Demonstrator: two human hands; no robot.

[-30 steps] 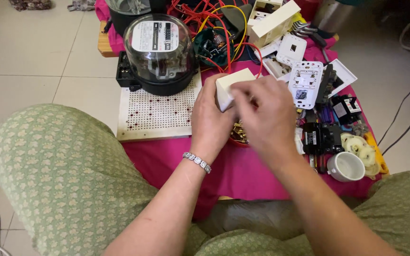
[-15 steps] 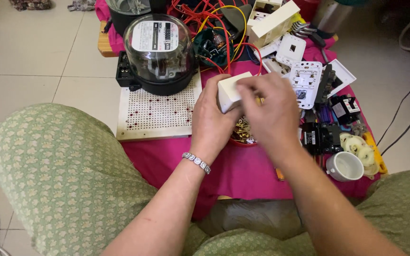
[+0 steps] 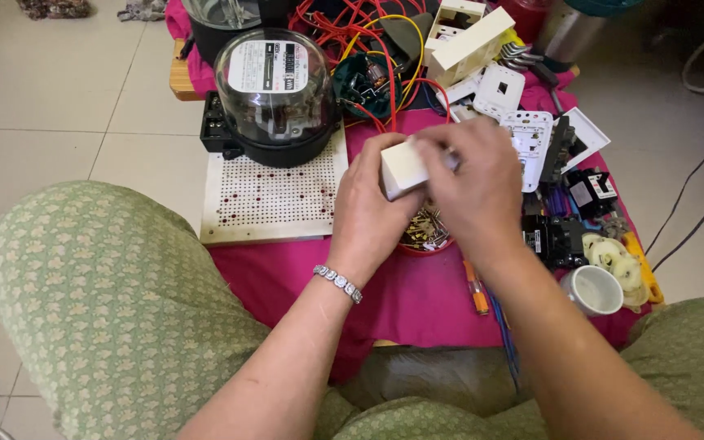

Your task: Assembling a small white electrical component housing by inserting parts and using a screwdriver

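Cream box (image 3: 403, 167) is pinched by both hands, left (image 3: 372, 208) and right (image 3: 474, 191); a slip could drop it into the screw bowl (image 3: 424, 236) just below.

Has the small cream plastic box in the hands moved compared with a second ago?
No, barely: the small cream plastic box sits just right of the white perforated board, above the bowl of brass screws, as before.

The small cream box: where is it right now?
In the head view, centre, the cream box is held between the left hand and right hand, above a dish of screws.
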